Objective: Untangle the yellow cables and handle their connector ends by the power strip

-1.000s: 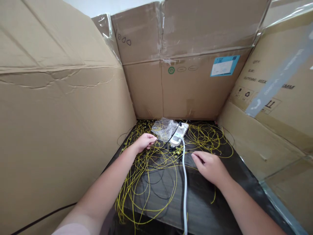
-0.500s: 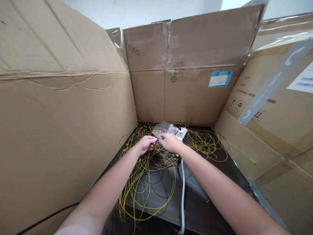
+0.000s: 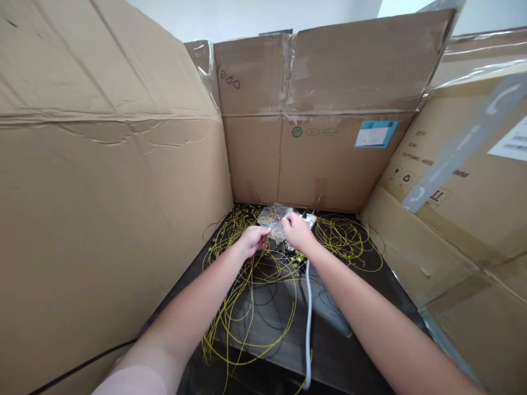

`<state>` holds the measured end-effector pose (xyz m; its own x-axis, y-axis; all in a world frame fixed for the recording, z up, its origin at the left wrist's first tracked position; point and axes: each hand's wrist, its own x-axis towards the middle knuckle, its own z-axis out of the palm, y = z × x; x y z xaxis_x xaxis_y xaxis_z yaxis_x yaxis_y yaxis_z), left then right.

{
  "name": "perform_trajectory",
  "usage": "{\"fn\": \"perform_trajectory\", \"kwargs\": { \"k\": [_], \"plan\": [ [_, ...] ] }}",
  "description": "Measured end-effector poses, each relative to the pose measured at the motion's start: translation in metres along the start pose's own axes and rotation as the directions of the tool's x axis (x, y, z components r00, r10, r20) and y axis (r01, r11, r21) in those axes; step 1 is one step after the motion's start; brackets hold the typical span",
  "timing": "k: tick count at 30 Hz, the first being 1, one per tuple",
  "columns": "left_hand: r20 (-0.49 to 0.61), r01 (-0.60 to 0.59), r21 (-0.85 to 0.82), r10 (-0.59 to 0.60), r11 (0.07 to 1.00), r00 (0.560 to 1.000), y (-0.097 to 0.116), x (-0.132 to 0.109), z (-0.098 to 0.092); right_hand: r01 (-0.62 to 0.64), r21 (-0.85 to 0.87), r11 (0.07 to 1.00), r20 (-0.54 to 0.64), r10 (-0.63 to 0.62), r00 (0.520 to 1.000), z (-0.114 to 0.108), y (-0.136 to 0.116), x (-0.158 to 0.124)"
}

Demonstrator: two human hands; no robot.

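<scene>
Above a tangle of thin yellow cables (image 3: 242, 307), my left hand (image 3: 256, 240) is closed in a pinch, with yellow cable strands hanging at its fingers. My right hand (image 3: 297, 231) is curled shut just to the right and a little apart from the left; whatever lies between its fingers is too small to make out. A crumpled clear plastic bag (image 3: 269, 216) lies behind and between the hands. Close past the right hand is a white power strip (image 3: 309, 219) with a black plug in it. Small black and yellow pieces (image 3: 298, 259) lie below the right wrist.
Cardboard sheets stand around the dark table (image 3: 280, 321): a left panel (image 3: 123, 181), a back panel (image 3: 325, 175) and a right panel (image 3: 465, 219). A thick white cord (image 3: 308, 329) runs over the front edge. Another coil of yellow cable (image 3: 349, 241) lies at the right.
My right hand has moved right and slightly up, away from the left, opening a gap between them. My left hand has shifted slightly right. The view has tilted a little.
</scene>
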<state>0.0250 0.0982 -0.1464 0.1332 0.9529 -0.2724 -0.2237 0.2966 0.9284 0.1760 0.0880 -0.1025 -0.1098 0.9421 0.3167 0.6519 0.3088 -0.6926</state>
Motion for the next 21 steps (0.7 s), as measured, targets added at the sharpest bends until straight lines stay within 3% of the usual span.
{"fn": "perform_trajectory", "kwargs": {
  "k": [2,4,7,9,11,14,21],
  "plan": [
    [-0.017,-0.004,0.013,0.004,1.000,1.000,-0.001,0.001,0.001,-0.051,0.083,0.995,-0.040,0.054,0.998,-0.009,-0.001,0.003],
    [-0.027,-0.008,0.026,0.009,1.000,1.000,-0.002,0.001,0.001,-0.093,0.291,0.952,-0.087,0.123,0.989,-0.020,-0.005,0.007],
    [-0.035,-0.018,0.036,0.020,0.999,0.999,-0.002,0.001,0.002,-0.087,0.706,0.703,-0.122,0.242,0.963,-0.042,-0.018,0.014],
    [-0.038,-0.026,0.040,0.027,0.999,0.999,-0.001,0.000,0.003,-0.051,0.848,0.528,-0.118,0.280,0.953,-0.060,-0.027,0.019],
    [-0.043,-0.031,0.045,0.033,0.999,0.999,0.000,-0.002,0.003,-0.004,0.907,0.421,-0.134,0.298,0.945,-0.080,-0.036,0.023],
    [-0.058,-0.040,0.047,0.043,0.998,0.997,0.001,-0.003,0.003,0.095,0.937,0.336,-0.202,0.299,0.933,-0.108,-0.046,0.027],
    [-0.081,-0.069,0.037,0.071,0.997,0.994,-0.003,-0.002,0.004,0.350,0.873,0.340,-0.435,0.218,0.874,-0.158,-0.071,0.019]
  ]
}}
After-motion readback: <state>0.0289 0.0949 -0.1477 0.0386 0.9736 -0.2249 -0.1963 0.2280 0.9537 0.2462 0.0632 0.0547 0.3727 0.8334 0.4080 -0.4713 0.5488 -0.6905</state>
